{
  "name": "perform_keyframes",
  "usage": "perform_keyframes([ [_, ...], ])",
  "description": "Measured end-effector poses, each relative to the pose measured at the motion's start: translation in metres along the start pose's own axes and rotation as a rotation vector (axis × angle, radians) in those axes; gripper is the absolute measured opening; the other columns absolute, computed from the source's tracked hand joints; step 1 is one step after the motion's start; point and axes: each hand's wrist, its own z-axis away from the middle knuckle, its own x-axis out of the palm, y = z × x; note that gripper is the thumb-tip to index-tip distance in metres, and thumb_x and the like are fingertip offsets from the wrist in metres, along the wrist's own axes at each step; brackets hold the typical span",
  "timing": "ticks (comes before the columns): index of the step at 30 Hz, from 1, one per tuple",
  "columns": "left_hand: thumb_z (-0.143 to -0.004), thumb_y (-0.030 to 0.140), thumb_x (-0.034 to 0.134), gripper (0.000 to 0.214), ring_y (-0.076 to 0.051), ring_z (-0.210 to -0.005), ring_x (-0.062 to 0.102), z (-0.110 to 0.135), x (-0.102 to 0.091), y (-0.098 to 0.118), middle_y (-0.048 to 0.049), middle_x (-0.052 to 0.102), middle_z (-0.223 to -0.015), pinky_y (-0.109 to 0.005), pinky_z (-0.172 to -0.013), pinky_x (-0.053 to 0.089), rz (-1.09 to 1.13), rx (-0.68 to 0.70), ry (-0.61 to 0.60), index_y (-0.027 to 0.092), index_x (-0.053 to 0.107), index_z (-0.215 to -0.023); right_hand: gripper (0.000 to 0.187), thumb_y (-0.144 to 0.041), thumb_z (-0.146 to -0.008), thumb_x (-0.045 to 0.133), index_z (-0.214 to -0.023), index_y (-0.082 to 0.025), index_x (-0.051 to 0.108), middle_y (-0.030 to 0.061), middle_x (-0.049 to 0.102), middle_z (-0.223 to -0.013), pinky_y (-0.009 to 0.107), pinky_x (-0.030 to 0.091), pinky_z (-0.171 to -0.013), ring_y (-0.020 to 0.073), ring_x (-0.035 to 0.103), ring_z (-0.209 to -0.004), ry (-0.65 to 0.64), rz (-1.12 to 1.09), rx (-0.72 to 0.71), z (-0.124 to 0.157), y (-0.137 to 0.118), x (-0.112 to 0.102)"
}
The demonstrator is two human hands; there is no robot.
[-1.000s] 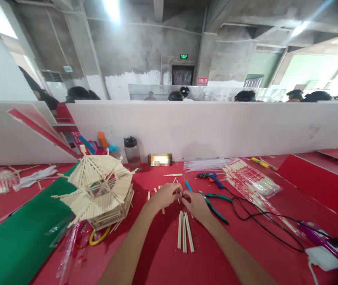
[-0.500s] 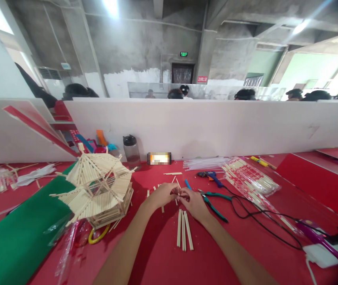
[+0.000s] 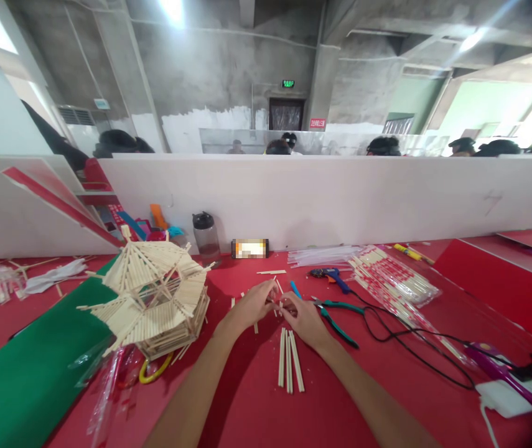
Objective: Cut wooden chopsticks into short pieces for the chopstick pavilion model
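My left hand (image 3: 261, 303) and my right hand (image 3: 299, 313) come together over the middle of the red table, with fingers curled and pinching. Short thin wooden sticks (image 3: 279, 285) poke out around the fingertips; which hand grips which piece is partly hidden. Just below my hands lies a small group of longer wooden sticks (image 3: 289, 361), side by side. A few short stick pieces lie beside and under my left hand. To the left stands a pavilion-like model (image 3: 163, 292) built of wooden sticks, with a layered roof.
Right of my hands lie green-handled pliers (image 3: 340, 320), a blue glue gun (image 3: 335, 279) with a black cable, and bagged sticks (image 3: 394, 280). Clear glue sticks (image 3: 319, 256), a dark bottle (image 3: 206, 238) and a phone (image 3: 250, 249) stand or lie along the white partition (image 3: 322, 199).
My left hand has shifted slightly left and up, its fingertips a little farther from the right hand's. My right hand stays almost in place.
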Motion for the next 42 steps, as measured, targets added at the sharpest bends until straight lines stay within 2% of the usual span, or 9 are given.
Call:
perform_keyframes([
  [4,-0.081,0.017,0.059,0.025,-0.015,-0.084,0.062,-0.001,0.002,0.004,0.0004,0.064,-0.091,-0.023,-0.075,0.046,0.007,0.006,-0.047,0.023,0.051,-0.103,0.012,-0.020,-0.087,0.049,-0.095,-0.023,0.056,0.0003,0.070,-0.087,0.026,0.052,-0.073,0.0167,0.068,-0.080,-0.015,0.043,-0.010,0.000,0.000,0.000],
  [9,-0.081,0.016,0.059,0.025,-0.016,-0.090,0.061,-0.001,0.003,0.009,-0.0010,0.065,-0.096,-0.025,-0.080,0.046,0.017,0.005,-0.079,0.023,0.053,-0.105,0.012,-0.019,-0.086,0.049,-0.095,-0.024,0.055,-0.0003,0.070,-0.085,0.026,0.052,-0.071,0.0168,0.068,-0.078,-0.025,-0.004,-0.033,0.000,0.003,0.000],
  [12,-0.080,0.016,0.059,0.025,-0.018,-0.092,0.060,-0.001,0.004,0.008,-0.0022,0.065,-0.099,-0.027,-0.082,0.046,0.034,0.049,-0.069,0.022,0.055,-0.105,0.012,-0.021,-0.085,0.051,-0.096,-0.024,0.054,0.0002,0.071,-0.085,0.027,0.053,-0.070,0.0182,0.069,-0.078,-0.019,-0.020,-0.035,-0.001,0.007,0.002],
  [16,-0.082,0.015,0.058,0.035,-0.019,-0.097,0.059,0.000,0.004,0.006,-0.0041,0.064,-0.106,-0.029,-0.085,0.045,0.029,0.119,-0.040,0.023,0.055,-0.115,0.019,-0.020,-0.084,0.054,-0.102,-0.025,0.051,0.0009,0.072,-0.086,0.029,0.053,-0.071,0.0205,0.071,-0.083,-0.006,-0.049,-0.009,-0.002,0.010,0.005],
  [23,-0.085,0.021,0.058,0.043,-0.022,-0.105,0.059,0.002,0.005,0.003,-0.0063,0.064,-0.116,-0.032,-0.094,0.043,0.012,0.096,-0.061,0.025,0.053,-0.127,0.019,-0.020,-0.084,0.053,-0.102,-0.025,0.050,0.0007,0.074,-0.091,0.030,0.051,-0.075,0.0217,0.071,-0.089,-0.026,-0.077,-0.003,-0.002,0.007,0.004],
  [30,-0.086,0.030,0.059,0.042,-0.020,-0.092,0.062,0.004,0.008,-0.003,-0.0043,0.067,-0.099,-0.031,-0.087,0.048,0.103,0.092,-0.034,0.024,0.053,-0.127,0.018,-0.022,-0.083,0.056,-0.100,-0.024,0.051,-0.0017,0.073,-0.074,0.028,0.045,-0.064,0.0229,0.071,-0.074,-0.027,0.076,0.022,-0.004,0.007,0.004],
  [38,-0.086,0.035,0.061,0.042,-0.018,-0.090,0.065,0.002,0.010,-0.004,-0.0038,0.069,-0.097,-0.029,-0.085,0.050,0.171,0.104,-0.018,0.023,0.053,-0.126,0.021,-0.022,-0.082,0.054,-0.103,-0.023,0.050,-0.0048,0.068,-0.064,0.028,0.042,-0.058,0.0211,0.068,-0.064,0.002,0.146,0.024,-0.007,0.010,0.009],
  [42,-0.090,0.034,0.056,0.039,-0.017,-0.097,0.067,0.005,0.007,-0.006,-0.0027,0.071,-0.105,-0.028,-0.088,0.049,0.135,0.134,-0.050,0.026,0.052,-0.128,0.027,-0.020,-0.079,0.057,-0.104,-0.024,0.048,-0.0027,0.073,-0.076,0.029,0.047,-0.065,0.0219,0.071,-0.075,-0.002,0.067,0.055,-0.007,0.009,0.007],
])
